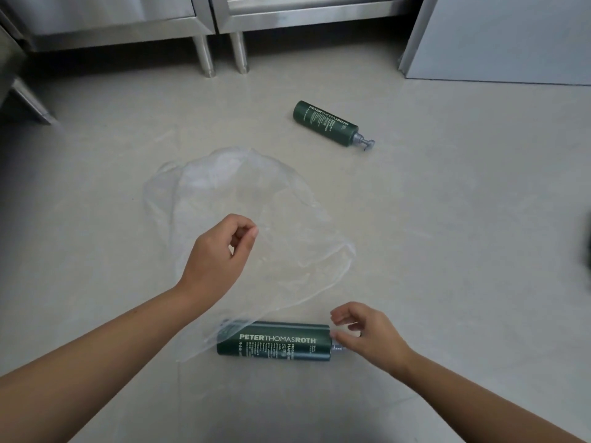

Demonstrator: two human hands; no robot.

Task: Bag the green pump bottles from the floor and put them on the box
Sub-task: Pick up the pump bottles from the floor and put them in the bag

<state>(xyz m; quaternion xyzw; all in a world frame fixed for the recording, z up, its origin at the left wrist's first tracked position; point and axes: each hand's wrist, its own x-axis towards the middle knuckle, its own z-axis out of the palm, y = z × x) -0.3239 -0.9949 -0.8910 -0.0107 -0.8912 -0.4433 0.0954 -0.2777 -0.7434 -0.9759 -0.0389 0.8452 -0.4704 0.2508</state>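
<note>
Green pump bottles, two of them, lie on their sides on the pale, smooth, faintly glossy floor [447, 235]. From my seat the near bottle [275, 342] is a dark green matte cylinder lying crosswise close to me, base to the left and silver collar [335, 346] to the right. Its white print reads "PETERTHOMASROTH", with "HAND" and Chinese characters under it; the finer lines are too small for me to read. The far bottle [326, 124] is the same shape and colour, well apart and farther off to the right, angled with its grey pump head [366, 142] pointing right and near; it carries the same brand name. A thin, clear, crinkled plastic bag [243, 187] billows loosely between them, to the left. Its near edge drapes over the base end of the near bottle, though I cannot tell whether that end is inside the bag's mouth or only under the film. My view shows the left hand [217, 257] with fingers curled, thumb and forefinger pinching the bag's film. The right hand [371, 337] has its thumb against the near bottle's collar and its fingers arched over the pump end; I cannot tell if it grips. Brushed stainless steel cabinets [112, 20] on round legs [206, 59] stand at the far side, with a flat grey panel [505, 36] at far right.
</note>
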